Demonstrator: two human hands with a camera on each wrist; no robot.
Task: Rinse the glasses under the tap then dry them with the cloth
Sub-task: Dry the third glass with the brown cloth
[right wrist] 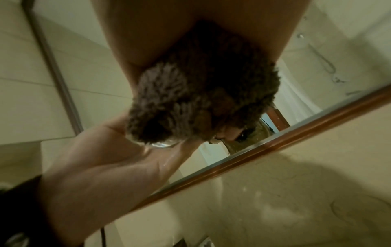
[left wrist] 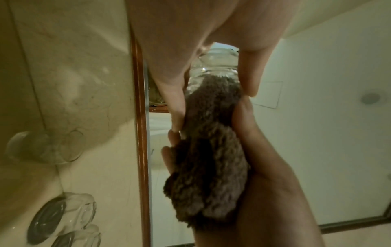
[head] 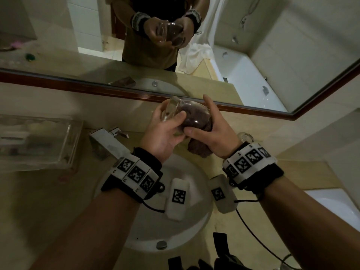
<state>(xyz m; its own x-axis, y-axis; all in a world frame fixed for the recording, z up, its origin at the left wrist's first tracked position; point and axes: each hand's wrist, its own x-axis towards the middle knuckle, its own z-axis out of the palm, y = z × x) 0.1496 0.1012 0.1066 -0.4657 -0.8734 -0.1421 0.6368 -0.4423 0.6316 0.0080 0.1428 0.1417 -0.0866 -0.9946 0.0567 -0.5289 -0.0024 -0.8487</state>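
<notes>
- Presently, item one: a clear glass (head: 175, 112), lying on its side in the air above the basin (head: 187, 172), base toward the left hand, mouth toward the right. Brown cloth (head: 194, 117) is stuffed into its mouth and shows through the wall.
- Progress, as judged: this glass appears rinsed and is in the drying step, its inside being wiped; its outside and any glass not yet handled look to be what is left. No water is seen running from the tap (head: 109, 141).
- Left hand (head: 165, 129): fingers and thumb curled round the base end of the glass, clamped on it; the left wrist view shows them along both of its sides.
- Right hand (head: 212, 127): fingers closed on the bunched cloth, pushing part of it into the glass, with a loose tail hanging below the palm.
- Other glasses (left wrist: 63, 222): at least two lie on the counter in the left wrist view; another glass (head: 244, 136) stands just beyond the right wrist. Whether these are wet or dry cannot be told.
- Surroundings: mirror (head: 253, 55) with a wooden frame behind the hands; clear tray (head: 39, 141) of toiletries on the counter to the left.
</notes>
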